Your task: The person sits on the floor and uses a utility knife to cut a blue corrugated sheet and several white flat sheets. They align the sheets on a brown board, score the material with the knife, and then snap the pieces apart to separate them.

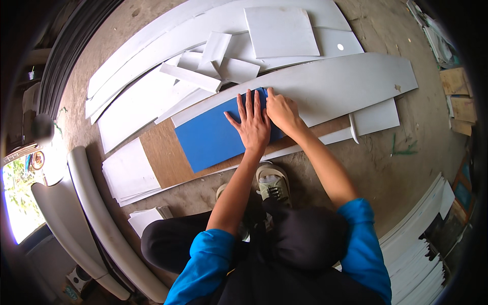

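A flat blue rectangular sheet [208, 137] lies partly over a long pale grey panel [351, 84] and a brown board [165, 157]. My left hand [253, 127] presses flat on the blue sheet, its fingers spread. Just right of it, my right hand [284, 111] is closed at the sheet's right end, with a fingertip near the far corner. Whatever this hand may grip is hidden by its fingers. White sheets [127, 170] lie stacked under the brown board's left end. A narrow curved white piece [353, 128] rests on the board's right end.
Beyond the panel lie loose white offcuts [216, 63], a square white sheet [281, 31] and more long sheets. Long curved grey pieces [109, 223] stand at the left. Stacked white strips [414, 259] are at the lower right, cardboard boxes [459, 96] at the far right.
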Demonstrator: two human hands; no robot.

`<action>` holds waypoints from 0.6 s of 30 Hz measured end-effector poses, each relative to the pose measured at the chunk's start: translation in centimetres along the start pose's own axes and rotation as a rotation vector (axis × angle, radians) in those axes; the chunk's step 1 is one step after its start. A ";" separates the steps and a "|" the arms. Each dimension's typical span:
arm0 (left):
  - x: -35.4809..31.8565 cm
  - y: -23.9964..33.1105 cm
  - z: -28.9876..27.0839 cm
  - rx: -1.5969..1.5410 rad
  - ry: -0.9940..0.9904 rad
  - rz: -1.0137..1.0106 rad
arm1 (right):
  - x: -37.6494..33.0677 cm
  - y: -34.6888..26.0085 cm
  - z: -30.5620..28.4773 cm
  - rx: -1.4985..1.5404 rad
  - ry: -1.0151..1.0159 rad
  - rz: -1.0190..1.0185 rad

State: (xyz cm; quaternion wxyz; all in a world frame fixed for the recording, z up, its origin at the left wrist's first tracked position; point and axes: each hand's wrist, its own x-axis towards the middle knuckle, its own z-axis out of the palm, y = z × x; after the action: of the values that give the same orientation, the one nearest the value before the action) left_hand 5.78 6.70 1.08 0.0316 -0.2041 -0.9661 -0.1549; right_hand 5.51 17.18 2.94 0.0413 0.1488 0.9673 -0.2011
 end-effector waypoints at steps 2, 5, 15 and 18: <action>0.0 0.1 0.1 -0.012 0.009 0.005 | 0.4 0.2 -0.1 -0.009 0.007 -0.025; 0.1 -0.2 0.1 0.028 0.035 0.014 | 0.3 0.2 -0.2 0.016 0.016 -0.051; -0.1 0.2 0.2 0.003 0.048 0.010 | -13.2 2.2 1.6 -0.035 -0.104 0.064; -0.1 0.1 0.4 0.014 0.054 0.012 | -14.6 2.4 1.7 -0.062 -0.111 0.091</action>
State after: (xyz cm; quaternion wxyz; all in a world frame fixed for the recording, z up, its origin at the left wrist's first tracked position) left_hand 5.90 6.91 0.71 0.0602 -0.2054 -0.9647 -0.1535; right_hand 20.13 14.65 2.52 0.1087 0.1797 0.9616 -0.1769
